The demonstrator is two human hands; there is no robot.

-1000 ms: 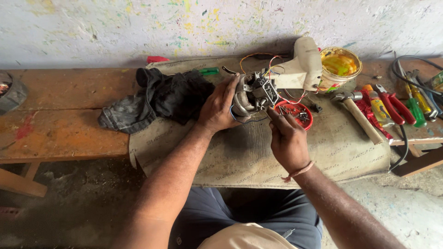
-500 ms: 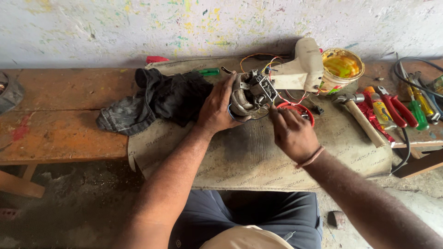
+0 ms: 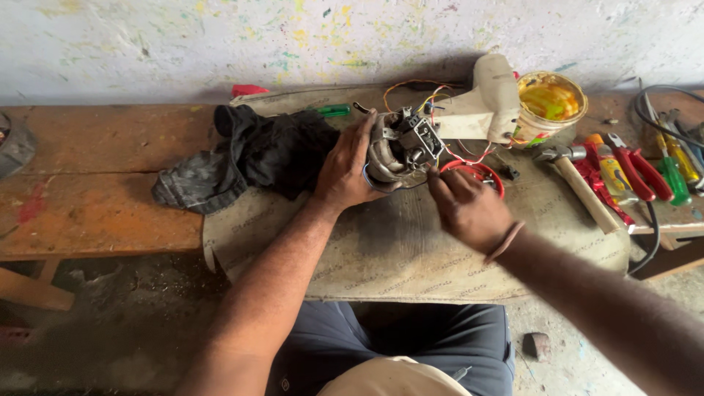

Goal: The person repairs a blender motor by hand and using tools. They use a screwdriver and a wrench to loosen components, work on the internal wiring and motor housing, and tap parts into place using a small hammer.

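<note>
A small electric motor (image 3: 402, 149) with coloured wires stands on a grey mat (image 3: 396, 242) over a wooden bench. My left hand (image 3: 345, 169) grips the motor's left side. Just right of the motor, my right hand (image 3: 466, 205) has its fingertips pinched at the motor's lower right edge; whether they hold a small part I cannot tell. Under that hand lies a red round lid (image 3: 480, 172). A cream plastic housing (image 3: 484, 103) lies behind the motor, joined to it by wires.
A dark crumpled cloth (image 3: 249, 158) lies left of the motor. A green screwdriver (image 3: 330, 111) rests behind it. An open tin of yellow grease (image 3: 550, 103), a hammer (image 3: 576, 183), red pliers (image 3: 634, 172) and more screwdrivers (image 3: 675, 172) sit at right. The wall stands close behind.
My right hand has dropped lower and moved in to the motor's lower right edge. The left hand keeps its grip on the motor.
</note>
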